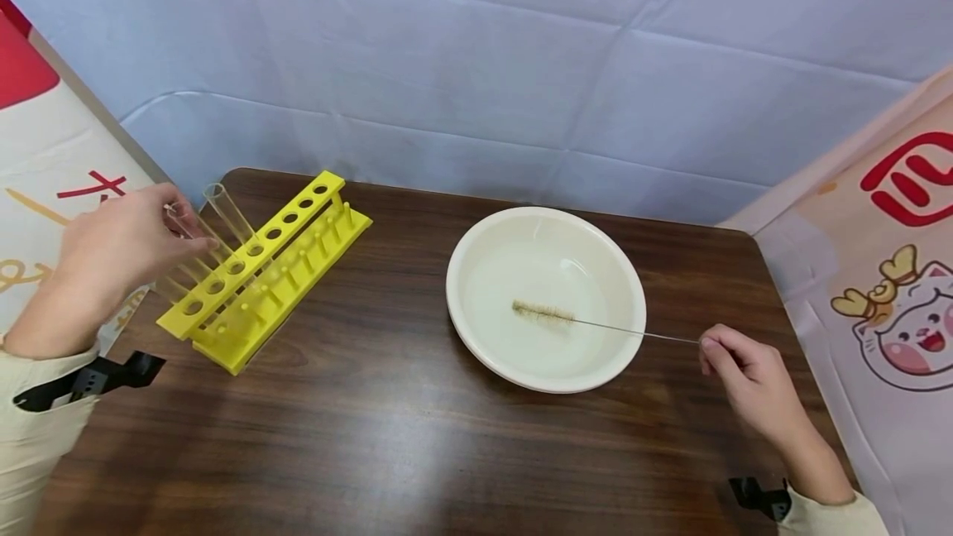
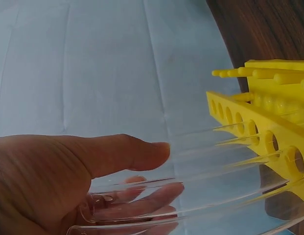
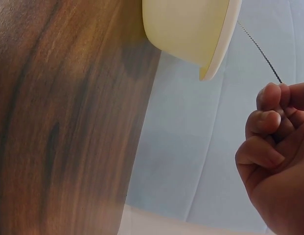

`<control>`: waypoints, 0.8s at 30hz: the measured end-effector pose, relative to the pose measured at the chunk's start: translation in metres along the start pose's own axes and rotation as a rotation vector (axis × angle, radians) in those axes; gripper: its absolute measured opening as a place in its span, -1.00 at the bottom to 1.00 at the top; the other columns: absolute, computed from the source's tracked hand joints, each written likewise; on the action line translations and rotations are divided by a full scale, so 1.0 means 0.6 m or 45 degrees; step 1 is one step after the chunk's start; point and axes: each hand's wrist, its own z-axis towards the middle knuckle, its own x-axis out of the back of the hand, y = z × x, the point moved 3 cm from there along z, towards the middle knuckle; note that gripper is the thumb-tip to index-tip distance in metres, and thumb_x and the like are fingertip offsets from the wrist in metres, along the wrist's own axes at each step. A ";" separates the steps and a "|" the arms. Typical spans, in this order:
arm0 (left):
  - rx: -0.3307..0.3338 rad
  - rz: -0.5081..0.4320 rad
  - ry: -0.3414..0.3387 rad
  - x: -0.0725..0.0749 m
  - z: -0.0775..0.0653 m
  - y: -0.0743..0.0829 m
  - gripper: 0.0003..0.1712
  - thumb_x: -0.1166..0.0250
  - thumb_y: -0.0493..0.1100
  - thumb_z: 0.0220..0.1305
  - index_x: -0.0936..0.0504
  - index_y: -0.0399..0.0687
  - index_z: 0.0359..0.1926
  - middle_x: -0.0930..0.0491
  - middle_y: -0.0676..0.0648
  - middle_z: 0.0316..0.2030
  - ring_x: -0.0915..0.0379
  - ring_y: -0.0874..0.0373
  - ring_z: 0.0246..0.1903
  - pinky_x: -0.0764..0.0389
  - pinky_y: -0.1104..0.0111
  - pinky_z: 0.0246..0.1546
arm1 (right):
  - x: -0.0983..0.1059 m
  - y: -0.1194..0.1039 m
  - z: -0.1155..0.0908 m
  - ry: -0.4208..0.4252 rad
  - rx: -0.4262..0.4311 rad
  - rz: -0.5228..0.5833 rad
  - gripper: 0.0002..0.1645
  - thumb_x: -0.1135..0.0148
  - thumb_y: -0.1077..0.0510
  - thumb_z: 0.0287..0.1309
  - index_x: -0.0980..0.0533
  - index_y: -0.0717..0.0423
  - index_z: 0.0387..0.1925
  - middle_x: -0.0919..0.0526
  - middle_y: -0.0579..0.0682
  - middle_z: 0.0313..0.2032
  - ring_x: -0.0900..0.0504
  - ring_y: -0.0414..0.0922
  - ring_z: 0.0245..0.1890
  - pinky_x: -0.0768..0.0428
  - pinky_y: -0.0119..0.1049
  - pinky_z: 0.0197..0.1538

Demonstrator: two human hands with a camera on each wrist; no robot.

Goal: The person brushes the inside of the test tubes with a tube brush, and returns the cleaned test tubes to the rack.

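Note:
At the left, my left hand (image 1: 122, 242) grips a clear glass test tube (image 1: 195, 226) near its mouth, thumb on one side and fingers on the other. The tubes slant through holes in a yellow test tube rack (image 1: 294, 288). Beside the hand another test tube (image 1: 231, 213) stands in the rack. On the right, my right hand (image 1: 759, 391) pinches the end of a thin wire handle (image 3: 262, 53) between thumb and forefinger. Its tan-bristled test tube brush (image 1: 543, 313) reaches over the rim into a white basin (image 1: 465, 333).
The dark wooden table (image 1: 357, 445) carries the rack and basin. Behind it hangs a pale blue cloth (image 1: 462, 64). Printed panels stand at both sides, the right panel (image 1: 849, 271) bearing a cartoon cat. Several rack holes toward the far end hold no tube.

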 end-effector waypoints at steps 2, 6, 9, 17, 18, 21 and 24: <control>-0.009 0.013 -0.003 -0.001 0.000 0.001 -0.67 -0.48 -0.13 0.15 -0.55 -0.24 -0.23 -0.68 -0.24 -0.39 -0.52 -0.15 -0.44 -0.40 -0.02 -0.47 | -0.001 0.001 0.000 -0.003 0.002 0.002 -0.60 -0.05 0.49 0.39 -0.48 0.02 -0.50 -0.48 -0.19 -0.59 -0.37 -0.33 -0.62 -0.31 -0.38 -0.52; -0.022 0.029 -0.012 -0.002 -0.002 0.004 -0.69 -0.48 -0.15 0.15 -0.59 -0.25 -0.20 -0.69 -0.21 -0.38 -0.53 -0.25 -0.34 -0.31 -0.19 -0.28 | -0.002 0.003 0.000 -0.015 0.005 0.003 -0.58 -0.05 0.49 0.39 -0.47 -0.03 -0.49 -0.48 -0.19 -0.58 -0.39 -0.32 -0.61 -0.32 -0.38 -0.51; -0.019 0.036 -0.012 -0.003 -0.002 0.005 -0.68 -0.49 -0.15 0.14 -0.59 -0.24 -0.19 -0.69 -0.18 -0.40 -0.51 -0.31 -0.25 -0.21 -0.25 -0.18 | -0.004 0.004 0.000 -0.023 0.008 0.001 -0.60 -0.06 0.48 0.39 -0.48 0.01 -0.49 -0.48 -0.20 -0.58 -0.39 -0.31 -0.61 -0.32 -0.38 -0.51; 0.013 0.068 -0.013 -0.005 -0.001 0.006 -0.59 -0.54 -0.09 0.11 -0.58 -0.25 -0.18 -0.65 -0.17 -0.47 -0.48 -0.31 -0.28 -0.19 -0.23 -0.19 | -0.003 0.003 -0.001 -0.022 0.012 0.009 -0.62 -0.06 0.50 0.38 -0.48 0.08 -0.50 -0.48 -0.19 -0.58 -0.39 -0.28 -0.62 -0.31 -0.37 -0.52; 0.011 0.073 -0.011 -0.004 0.000 0.006 -0.58 -0.53 -0.07 0.11 -0.58 -0.26 -0.17 -0.65 -0.17 -0.46 -0.48 -0.30 -0.29 -0.21 -0.23 -0.20 | -0.003 0.003 -0.001 -0.020 0.010 0.010 -0.62 -0.06 0.50 0.38 -0.48 0.08 -0.50 -0.48 -0.19 -0.58 -0.39 -0.27 -0.62 -0.32 -0.37 -0.52; 0.005 0.083 -0.016 -0.004 0.001 0.005 -0.54 -0.53 -0.01 0.13 -0.59 -0.26 -0.15 -0.65 -0.20 -0.44 -0.50 -0.27 -0.33 -0.27 -0.22 -0.24 | -0.002 0.003 -0.002 -0.016 0.004 0.014 -0.60 -0.06 0.50 0.37 -0.48 0.02 -0.50 -0.49 -0.17 -0.59 -0.40 -0.26 -0.62 -0.32 -0.38 -0.52; -0.010 0.083 -0.031 -0.001 0.001 0.002 -0.47 -0.50 0.08 0.17 -0.60 -0.26 -0.10 -0.67 -0.23 -0.37 -0.53 -0.24 -0.33 -0.33 -0.20 -0.29 | -0.002 0.004 -0.003 -0.015 0.000 0.016 -0.57 -0.06 0.51 0.37 -0.47 -0.03 -0.49 -0.49 -0.16 -0.59 -0.41 -0.26 -0.61 -0.33 -0.38 -0.51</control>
